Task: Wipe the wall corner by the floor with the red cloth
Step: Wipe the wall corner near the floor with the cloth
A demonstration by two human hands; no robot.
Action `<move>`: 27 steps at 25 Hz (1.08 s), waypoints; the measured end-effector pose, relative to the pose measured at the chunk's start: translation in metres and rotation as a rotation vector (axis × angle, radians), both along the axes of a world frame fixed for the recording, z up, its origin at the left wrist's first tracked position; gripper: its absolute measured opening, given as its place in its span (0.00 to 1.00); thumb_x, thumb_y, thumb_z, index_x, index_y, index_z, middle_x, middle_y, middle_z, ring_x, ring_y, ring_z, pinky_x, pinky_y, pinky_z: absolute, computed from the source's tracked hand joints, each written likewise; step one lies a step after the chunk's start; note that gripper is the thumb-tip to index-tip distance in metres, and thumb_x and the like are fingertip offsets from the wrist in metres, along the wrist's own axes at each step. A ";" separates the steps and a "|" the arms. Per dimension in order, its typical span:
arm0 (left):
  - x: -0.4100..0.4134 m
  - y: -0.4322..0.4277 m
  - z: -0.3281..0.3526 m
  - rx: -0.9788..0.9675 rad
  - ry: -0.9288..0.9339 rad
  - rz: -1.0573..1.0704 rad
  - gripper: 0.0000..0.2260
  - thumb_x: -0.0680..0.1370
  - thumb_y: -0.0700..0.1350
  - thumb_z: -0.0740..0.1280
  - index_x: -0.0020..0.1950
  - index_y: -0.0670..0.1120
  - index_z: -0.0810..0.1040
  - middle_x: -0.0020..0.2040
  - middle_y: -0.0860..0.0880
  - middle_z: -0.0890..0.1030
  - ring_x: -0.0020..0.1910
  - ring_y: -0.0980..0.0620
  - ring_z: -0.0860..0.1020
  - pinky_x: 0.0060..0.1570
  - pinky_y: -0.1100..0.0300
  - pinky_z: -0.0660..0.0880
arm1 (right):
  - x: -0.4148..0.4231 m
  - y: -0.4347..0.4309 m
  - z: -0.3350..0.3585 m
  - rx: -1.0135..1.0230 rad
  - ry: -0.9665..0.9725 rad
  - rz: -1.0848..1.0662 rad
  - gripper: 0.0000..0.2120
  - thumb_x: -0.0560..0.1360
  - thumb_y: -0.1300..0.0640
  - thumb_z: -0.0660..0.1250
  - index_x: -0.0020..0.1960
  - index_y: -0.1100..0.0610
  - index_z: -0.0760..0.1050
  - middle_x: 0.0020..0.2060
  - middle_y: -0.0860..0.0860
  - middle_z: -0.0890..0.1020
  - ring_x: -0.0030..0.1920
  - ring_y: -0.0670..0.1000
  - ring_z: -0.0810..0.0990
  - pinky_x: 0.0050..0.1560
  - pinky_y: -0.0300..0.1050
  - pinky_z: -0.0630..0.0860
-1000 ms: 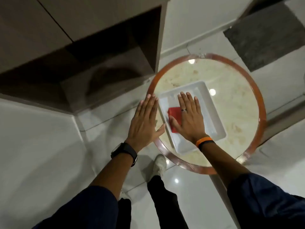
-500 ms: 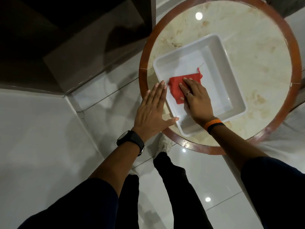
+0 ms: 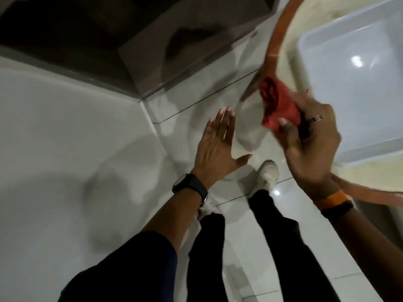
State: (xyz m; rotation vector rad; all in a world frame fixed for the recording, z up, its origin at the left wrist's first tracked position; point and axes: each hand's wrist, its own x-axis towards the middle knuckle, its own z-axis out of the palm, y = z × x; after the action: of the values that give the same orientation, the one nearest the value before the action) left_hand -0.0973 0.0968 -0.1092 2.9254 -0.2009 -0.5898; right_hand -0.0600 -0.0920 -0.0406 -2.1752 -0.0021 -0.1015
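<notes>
Glossy pale floor tiles [image 3: 218,247] fill the lower view, meeting a light grey wall [image 3: 54,138] on the left; a dark recessed cabinet [image 3: 109,29] sits above it. The wall corner by the floor [image 3: 142,101] shows where the wall's base, the cabinet's foot and the tiles come together, up and to the left of both hands.

At upper right, a round table [image 3: 270,51] with an orange-brown rim carries a white plastic tray [image 3: 349,62]. The right hand [image 3: 311,140] is raised in front of the table's rim, its fingers curled tight around the red cloth [image 3: 277,105], which is bunched into a wad and sticks out past the fingertips toward the upper left. The cloth is clear of the tray and touches nothing but the hand. A ring and an orange wristband show on that hand.

The left hand [image 3: 218,144], wearing a black watch, is flat and empty, 4 fingers together and thumb spread, hovering over the tiles between the cloth and the corner.

The corner lies well apart from the cloth, leftward and lower, at floor level. The empty hand is nearer to it, so the cloth-holding hand likely has to cross leftward and drop, with the person bending down. No wiping has begun.
</notes>
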 end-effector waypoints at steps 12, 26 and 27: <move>-0.108 0.260 -0.218 0.780 0.699 -0.228 0.58 0.71 0.75 0.62 0.82 0.36 0.40 0.82 0.37 0.40 0.83 0.41 0.39 0.81 0.44 0.39 | -0.136 0.280 -0.395 0.225 1.014 0.214 0.17 0.77 0.62 0.69 0.65 0.59 0.79 0.59 0.59 0.85 0.61 0.57 0.81 0.61 0.44 0.74; -0.043 0.318 -0.310 0.976 0.808 -0.259 0.58 0.70 0.80 0.56 0.83 0.39 0.42 0.83 0.39 0.44 0.83 0.41 0.42 0.79 0.42 0.37 | -0.067 0.464 -0.542 0.301 1.050 0.467 0.34 0.77 0.39 0.54 0.80 0.45 0.54 0.71 0.63 0.74 0.70 0.66 0.74 0.74 0.65 0.69; -0.042 0.317 -0.309 0.970 0.811 -0.255 0.58 0.70 0.80 0.56 0.83 0.39 0.42 0.83 0.39 0.44 0.83 0.41 0.42 0.79 0.42 0.37 | -0.082 0.453 -0.538 0.271 1.043 0.435 0.32 0.77 0.40 0.54 0.80 0.45 0.55 0.68 0.63 0.77 0.68 0.65 0.75 0.73 0.64 0.70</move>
State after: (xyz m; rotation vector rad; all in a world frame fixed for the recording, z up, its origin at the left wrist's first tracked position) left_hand -0.1396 0.4142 -0.4181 3.0961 -0.2196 -2.3924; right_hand -0.1422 0.3612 -0.5790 -1.6868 0.1228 1.1964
